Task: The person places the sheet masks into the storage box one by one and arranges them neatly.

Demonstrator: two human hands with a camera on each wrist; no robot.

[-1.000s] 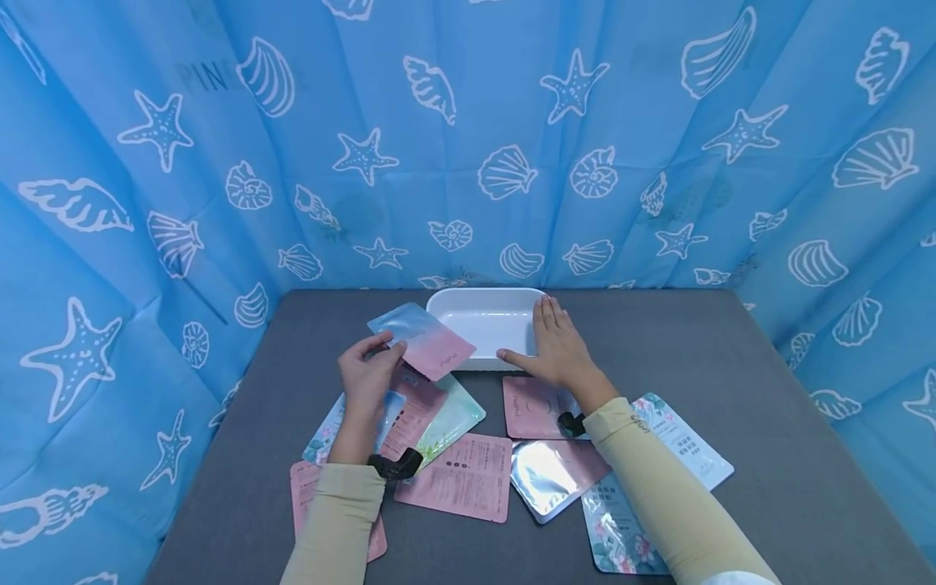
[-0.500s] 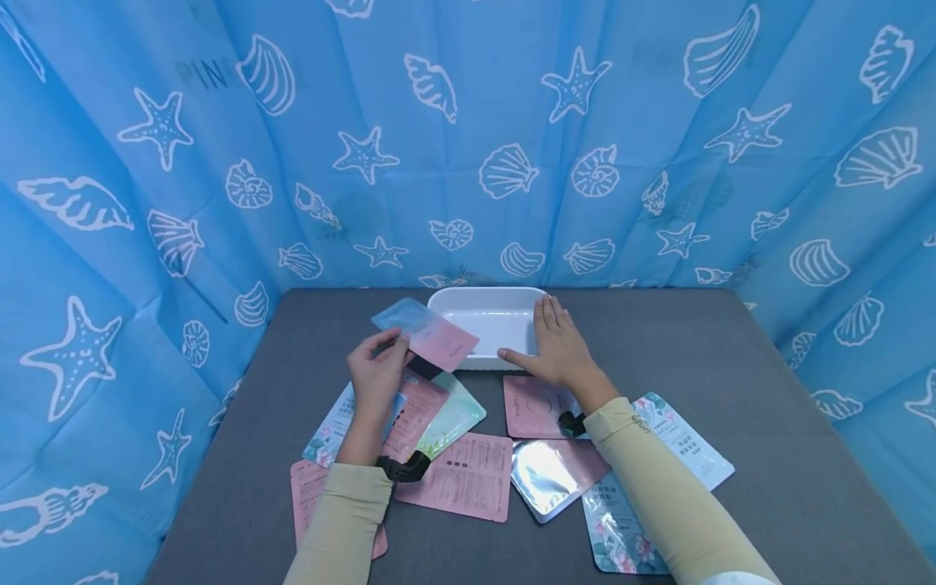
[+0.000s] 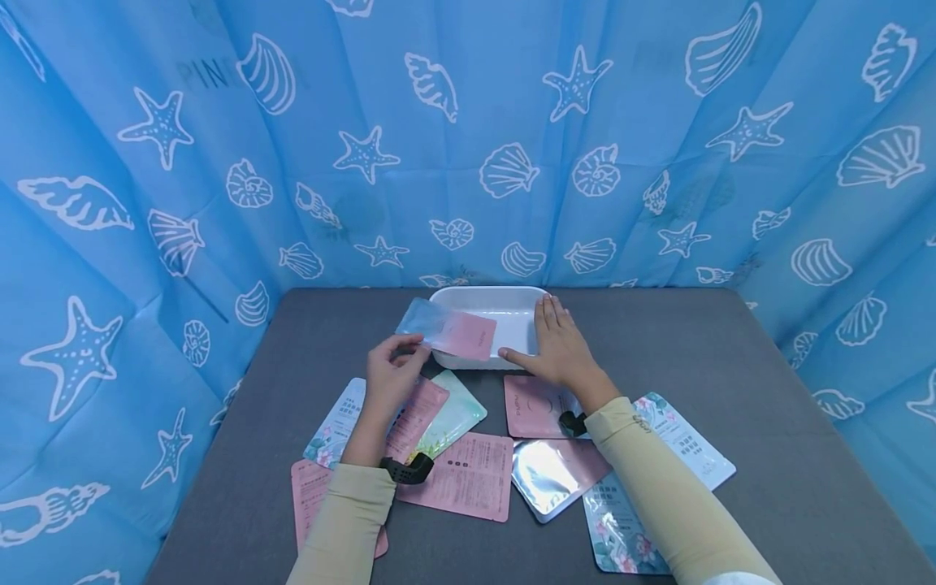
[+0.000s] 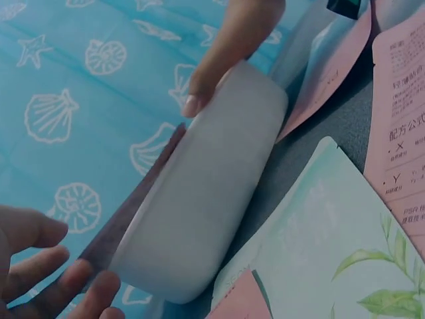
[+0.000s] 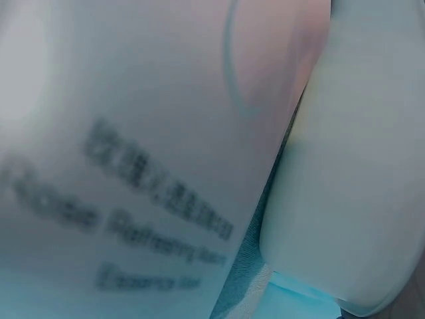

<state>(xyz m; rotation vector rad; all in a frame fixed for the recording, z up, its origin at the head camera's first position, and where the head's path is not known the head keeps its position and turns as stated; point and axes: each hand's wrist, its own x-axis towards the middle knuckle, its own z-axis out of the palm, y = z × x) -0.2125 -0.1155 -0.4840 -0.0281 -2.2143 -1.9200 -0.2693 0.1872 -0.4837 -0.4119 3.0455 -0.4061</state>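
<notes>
On my feed I see a blue curtain (image 3: 453, 195), white shells (image 3: 509, 171) and starfish (image 3: 366, 155) printed on it, hanging in folds behind and beside a grey table (image 3: 673, 341).

1. Part of a glossy white oblong tray (image 3: 517, 329) is hidden by a flat blue-and-pink sachet (image 3: 462, 331).
2. The left hand (image 4: 41, 271) is cropped by the left wrist view's edge.
3. Dark lettering is blurred on a pale pinkish-grey sachet (image 5: 146, 86), right wrist view.
4. A blue floral sachet (image 3: 616, 526) is partly covered by the beige right sleeve (image 3: 661, 487).
</notes>
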